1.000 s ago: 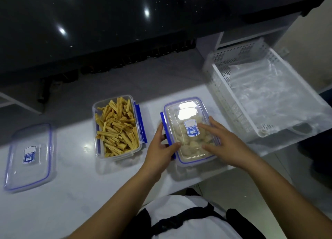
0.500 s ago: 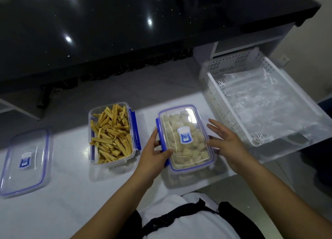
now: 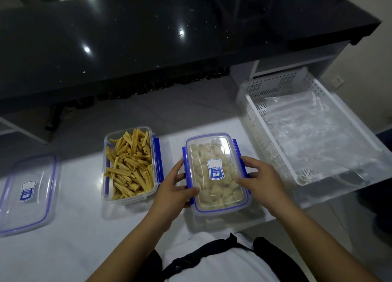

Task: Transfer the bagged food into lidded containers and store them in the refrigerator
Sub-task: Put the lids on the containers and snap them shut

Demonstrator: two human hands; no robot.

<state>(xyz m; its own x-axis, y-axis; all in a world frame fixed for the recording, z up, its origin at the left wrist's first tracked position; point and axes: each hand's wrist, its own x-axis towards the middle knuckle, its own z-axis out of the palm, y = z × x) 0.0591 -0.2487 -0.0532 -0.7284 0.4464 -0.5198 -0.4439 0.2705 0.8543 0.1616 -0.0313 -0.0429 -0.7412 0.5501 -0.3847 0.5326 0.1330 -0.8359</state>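
A clear container with a blue-trimmed lid [image 3: 215, 171] holds pale round food pieces and stands on the white counter [image 3: 74, 239] near its front edge. My left hand [image 3: 174, 188] grips its left side, thumb on the lid's near corner, fingers at the blue left clasp. My right hand [image 3: 259, 180] holds its right side, fingers over the right clasp and lid edge. An open container [image 3: 129, 165] full of yellow-brown sticks sits to the left, its blue clasps hanging down. Its loose lid [image 3: 27, 194] lies flat at the far left.
A white perforated basket [image 3: 254, 120] lined with crumpled clear plastic bags [image 3: 307, 133] stands at the right end of the counter, overhanging its edge. A black glossy countertop [image 3: 169, 27] rises behind. Grey floor lies between it and the white counter.
My right hand has come off the top of the lid and moved to the container's right side. My left hand stays on the left side. The view has shifted a little.
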